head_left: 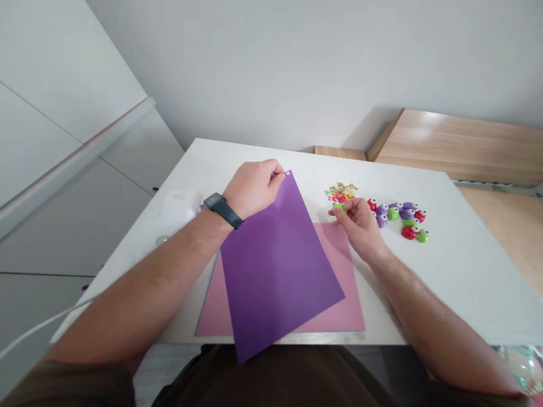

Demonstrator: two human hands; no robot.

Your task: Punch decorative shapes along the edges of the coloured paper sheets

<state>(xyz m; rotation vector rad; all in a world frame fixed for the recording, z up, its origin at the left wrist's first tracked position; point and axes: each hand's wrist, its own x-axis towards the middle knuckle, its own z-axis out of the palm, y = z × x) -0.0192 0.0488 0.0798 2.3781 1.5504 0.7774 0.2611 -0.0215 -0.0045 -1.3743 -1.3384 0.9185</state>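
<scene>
My left hand (257,183) pinches the top corner of a purple sheet of paper (280,265), beside a small pale cut-out in that corner. The sheet is tilted, and its lower corner reaches past the table's front edge. Under it lies a pink sheet (333,314), partly covered. Off to the right, my right hand (362,226) grips a small green craft punch (339,208) between thumb and fingers, apart from the purple sheet. Just beyond that hand is a pile of tiny colourful paper cut-outs (341,191).
Several red, purple and green punches with eyes (407,215) sit on the white table (458,271) at the right. A white object (180,206) is at the left, partly behind my forearm. A wooden piece of furniture (462,141) stands behind at the right.
</scene>
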